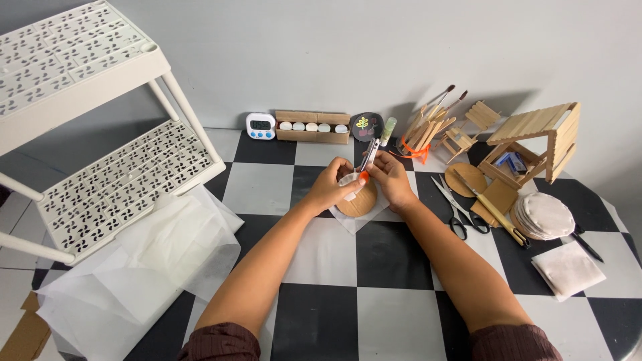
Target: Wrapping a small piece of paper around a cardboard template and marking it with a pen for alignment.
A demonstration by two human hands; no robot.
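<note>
My right hand grips a silver utility knife with an orange slider, its tip pointing up and away. My left hand pinches a small white piece right against the knife's lower end. Both hands hover over a round wooden disc that lies on a square of white paper on the black-and-white chequered surface.
Scissors, a brush, cardboard pieces and a stack of white round pads lie to the right. Stick-built models, a timer and a box of jars line the wall. A white shelf and plastic sheet sit left.
</note>
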